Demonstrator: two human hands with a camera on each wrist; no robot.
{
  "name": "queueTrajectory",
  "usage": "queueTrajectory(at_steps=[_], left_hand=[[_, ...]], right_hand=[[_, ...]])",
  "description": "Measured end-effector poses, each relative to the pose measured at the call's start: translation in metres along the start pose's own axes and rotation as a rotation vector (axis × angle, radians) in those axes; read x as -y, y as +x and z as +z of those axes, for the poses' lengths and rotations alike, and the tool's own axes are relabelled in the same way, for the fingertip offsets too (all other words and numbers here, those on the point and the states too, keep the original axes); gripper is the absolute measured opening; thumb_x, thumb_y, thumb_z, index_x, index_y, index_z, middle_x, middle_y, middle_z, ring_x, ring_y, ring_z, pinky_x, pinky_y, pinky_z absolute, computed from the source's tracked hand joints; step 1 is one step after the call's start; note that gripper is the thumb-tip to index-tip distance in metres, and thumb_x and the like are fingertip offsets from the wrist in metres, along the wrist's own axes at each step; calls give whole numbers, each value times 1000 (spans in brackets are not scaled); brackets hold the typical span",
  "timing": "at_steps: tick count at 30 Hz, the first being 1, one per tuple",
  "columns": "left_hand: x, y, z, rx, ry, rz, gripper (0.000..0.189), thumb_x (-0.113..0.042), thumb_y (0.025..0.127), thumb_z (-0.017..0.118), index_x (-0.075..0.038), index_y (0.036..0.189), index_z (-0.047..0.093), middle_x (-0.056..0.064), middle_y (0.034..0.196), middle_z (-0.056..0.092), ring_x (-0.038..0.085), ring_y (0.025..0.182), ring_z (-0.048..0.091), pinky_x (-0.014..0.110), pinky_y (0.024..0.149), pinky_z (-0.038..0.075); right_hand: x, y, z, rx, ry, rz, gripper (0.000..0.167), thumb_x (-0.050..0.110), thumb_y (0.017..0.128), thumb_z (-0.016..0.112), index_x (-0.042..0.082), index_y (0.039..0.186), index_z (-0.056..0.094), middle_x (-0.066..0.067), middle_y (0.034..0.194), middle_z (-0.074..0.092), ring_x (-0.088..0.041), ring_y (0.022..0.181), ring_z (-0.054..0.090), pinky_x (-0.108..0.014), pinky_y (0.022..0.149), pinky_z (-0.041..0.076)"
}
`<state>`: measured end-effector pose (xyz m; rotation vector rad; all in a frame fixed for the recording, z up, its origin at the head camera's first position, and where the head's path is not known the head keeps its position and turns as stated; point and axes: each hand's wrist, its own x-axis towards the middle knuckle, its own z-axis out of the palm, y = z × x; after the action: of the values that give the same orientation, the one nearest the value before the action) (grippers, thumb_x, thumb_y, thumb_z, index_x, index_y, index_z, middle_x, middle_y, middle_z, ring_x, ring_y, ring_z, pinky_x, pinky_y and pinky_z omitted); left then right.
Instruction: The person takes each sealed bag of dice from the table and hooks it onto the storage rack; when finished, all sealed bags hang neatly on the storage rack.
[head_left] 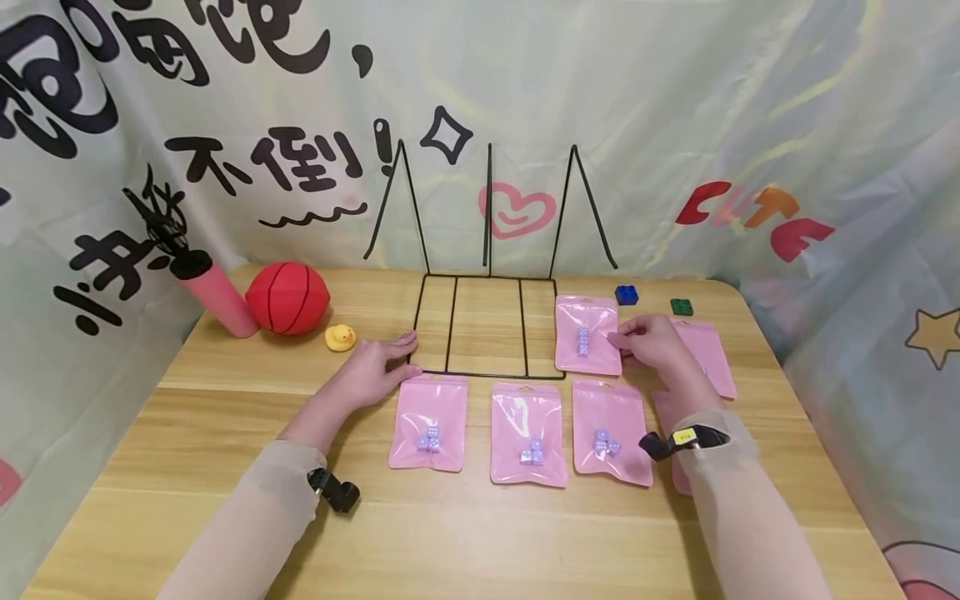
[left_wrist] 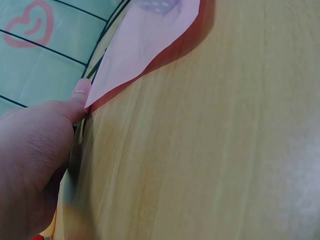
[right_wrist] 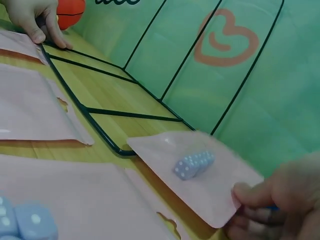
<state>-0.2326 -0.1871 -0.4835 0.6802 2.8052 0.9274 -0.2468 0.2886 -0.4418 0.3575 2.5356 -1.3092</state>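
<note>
My right hand (head_left: 655, 343) pinches the right edge of a pink zip bag (head_left: 600, 360) between thumb and fingers. Small pale purple dice (right_wrist: 194, 165) in a short row show through this bag, which overlaps the right end of a black wire rack (head_left: 487, 376). At the rack's front left corner my left hand (head_left: 372, 368) touches the wire, its thumb and fingers apart. Close to that thumb lies the corner of another pink bag (head_left: 428, 417) with dice inside. Two more pink bags, a middle one (head_left: 527, 429) and a right one (head_left: 612, 425), lie along the front.
Further pink bags (head_left: 708, 358) lie partly hidden under the right forearm. Behind them are a blue brick (head_left: 627, 294) and a green brick (head_left: 682, 307). On the left stand a red ball (head_left: 288, 298), a yellow rubber duck (head_left: 341, 337) and a pink vase-like cylinder (head_left: 225, 302).
</note>
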Motion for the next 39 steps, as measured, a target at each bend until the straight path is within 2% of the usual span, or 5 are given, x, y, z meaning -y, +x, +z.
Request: queueTrajectory(at_steps=[5, 13, 21, 26, 39], left_hand=[[0, 0, 1, 1, 11, -1, 55, -31, 103, 74, -4, 148, 59, 8, 157, 49, 30, 147, 43, 48, 121, 35], [-1, -1, 0, 1, 9, 0, 55, -29, 102, 74, -3, 149, 58, 9, 158, 48, 32, 147, 43, 49, 119, 37], [-1, -1, 0, 0, 3, 10, 56, -28, 102, 74, -2, 148, 58, 10, 158, 48, 33, 147, 44, 51, 120, 36], [-2, -2, 1, 1, 14, 8, 55, -30, 102, 74, -3, 148, 58, 9, 158, 49, 33, 147, 44, 55, 124, 28], [-2, 0, 1, 9, -27, -7, 56, -28, 102, 75, -2, 148, 58, 11, 157, 48, 31, 148, 41, 49, 120, 36]], right_hand=[[-8, -2, -1, -2, 143, -12, 34, 11, 104, 69, -8, 130, 56, -11, 102, 68, -15, 84, 67, -24, 75, 60], [-9, -10, -3, -34, 215, 68, 50, 12, 107, 64, -1, 153, 49, -19, 135, 59, -29, 113, 59, -36, 98, 53], [-10, -21, -8, -98, 206, -107, 45, 8, 106, 65, -10, 146, 52, -17, 121, 61, -12, 91, 64, -22, 81, 60], [-8, -31, -11, -105, 237, -163, 39, 5, 106, 64, -11, 140, 53, -18, 118, 60, -10, 91, 65, -24, 83, 61], [2, -59, -18, -120, 232, -251, 30, 7, 103, 70, -11, 125, 60, -13, 105, 68, -8, 87, 69, -28, 85, 62]])
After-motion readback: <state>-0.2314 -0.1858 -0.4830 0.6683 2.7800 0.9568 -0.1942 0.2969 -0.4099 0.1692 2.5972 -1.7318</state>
